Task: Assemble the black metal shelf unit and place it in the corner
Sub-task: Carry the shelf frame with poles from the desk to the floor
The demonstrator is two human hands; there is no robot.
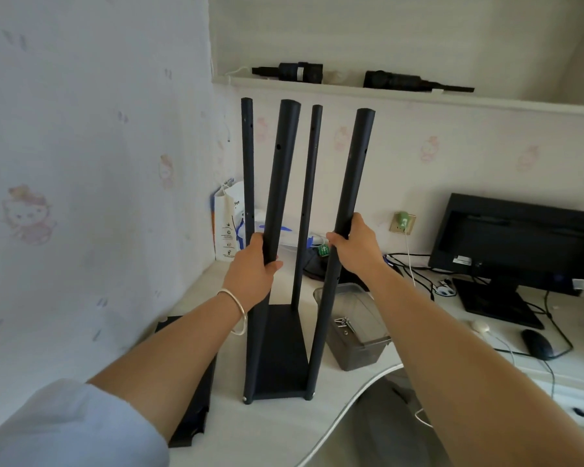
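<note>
On the white desk, a half-built shelf unit stands upright between both hands.
Left hand grips its near-left post; right hand grips the near-right post.

Both arms reach forward and upward from the lower corners of the view toward the shelf frame, which serves as the landmark between them. The left hand is wrapped round the frame's near left post, its fingers curled behind the post and its thumb in front, back of the hand toward the camera. A thin silver bangle circles the left wrist, and a pale blue sleeve covers the upper arm. The right hand grips the near right post slightly higher, thumb pointing left across it. The right forearm is bare
</note>
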